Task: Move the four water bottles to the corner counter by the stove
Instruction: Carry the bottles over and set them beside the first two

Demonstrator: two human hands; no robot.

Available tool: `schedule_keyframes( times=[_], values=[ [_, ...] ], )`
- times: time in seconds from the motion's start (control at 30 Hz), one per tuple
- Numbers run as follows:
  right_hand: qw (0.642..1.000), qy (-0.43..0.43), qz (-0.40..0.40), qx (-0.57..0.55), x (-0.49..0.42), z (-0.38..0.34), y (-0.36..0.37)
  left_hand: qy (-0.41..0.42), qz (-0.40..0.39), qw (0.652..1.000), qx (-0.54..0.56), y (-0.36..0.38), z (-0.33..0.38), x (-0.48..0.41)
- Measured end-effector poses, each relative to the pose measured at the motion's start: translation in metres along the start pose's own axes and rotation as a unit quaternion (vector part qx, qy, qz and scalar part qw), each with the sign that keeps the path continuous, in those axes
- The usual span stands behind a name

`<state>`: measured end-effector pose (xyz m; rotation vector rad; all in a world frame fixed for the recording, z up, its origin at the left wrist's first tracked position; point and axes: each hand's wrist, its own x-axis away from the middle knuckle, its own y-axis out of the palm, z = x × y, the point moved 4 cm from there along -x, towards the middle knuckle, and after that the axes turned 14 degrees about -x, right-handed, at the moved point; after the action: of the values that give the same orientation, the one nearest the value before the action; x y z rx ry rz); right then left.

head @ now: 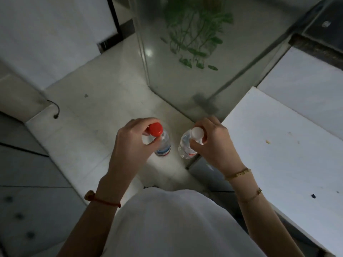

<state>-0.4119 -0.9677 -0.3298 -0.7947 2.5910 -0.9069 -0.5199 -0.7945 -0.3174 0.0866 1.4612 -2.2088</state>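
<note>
You hold two water bottles, one in each hand, both by the neck just under the cap. The red-capped bottle is in your left hand; your fingers are closed around its neck and it hangs almost upright. The white-capped bottle is in your right hand, gripped the same way, and its bottom leans a little toward the other bottle. The two bottles are near each other but apart. Both are over the pale floor; I cannot tell if they touch it or are lifted. Just behind them stands a glass panel with a green plant pattern. To your right is a white surface with some small crumbs. You wear a red string bracelet on the left wrist and a thin band on the right wrist.
</note>
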Motion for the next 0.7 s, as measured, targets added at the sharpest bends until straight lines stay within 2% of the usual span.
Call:
schedule_keyframes(
  times=[0.33,0.7],
  values=[
    [0.995,-0.061,-0.079,-0.018,-0.041,-0.067,0.105,-0.117,0.009,0.993,-0.029,-0.064,-0.112,0.034],
    [0.973,-0.131,-0.18,-0.054,-0.118,-0.119,0.186,-0.237,0.058,0.969,-0.045,-0.098,-0.2,0.04]
  ],
)
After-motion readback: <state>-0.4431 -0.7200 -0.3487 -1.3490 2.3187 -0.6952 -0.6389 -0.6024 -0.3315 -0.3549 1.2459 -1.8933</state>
